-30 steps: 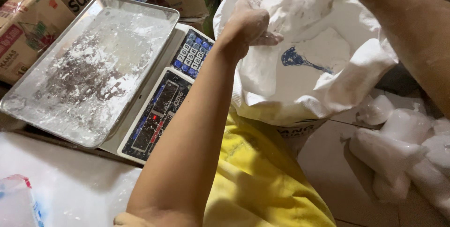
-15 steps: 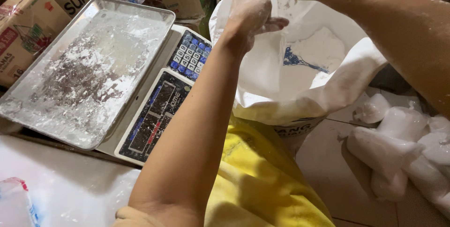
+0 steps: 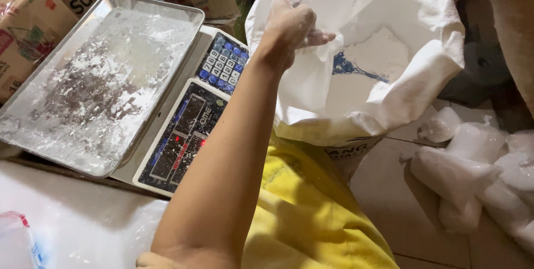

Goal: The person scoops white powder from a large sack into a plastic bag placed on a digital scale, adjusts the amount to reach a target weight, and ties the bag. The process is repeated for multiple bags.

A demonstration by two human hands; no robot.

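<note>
My left hand (image 3: 290, 23), dusted with white powder, is closed on the near rim of a large white sack (image 3: 384, 88) whose mouth is rolled open. White powder (image 3: 372, 58) lies inside the sack. A scrap of clear plastic shows at my knuckles. My right hand is out of the picture; only a stretch of its forearm (image 3: 509, 19) crosses the top right corner, above the sack. My yellow clothing (image 3: 311, 213) fills the bottom middle.
A digital scale (image 3: 194, 130) with a blue keypad stands left of the sack, carrying a powder-smeared metal tray (image 3: 100, 80). Cardboard boxes (image 3: 28, 19) stand behind it. Several tied clear bags of white powder (image 3: 473, 174) lie on the floor at right.
My right hand, which held the sack's far rim, has pulled away up and to the right, out of view. My left hand keeps its grip on the near rim.
</note>
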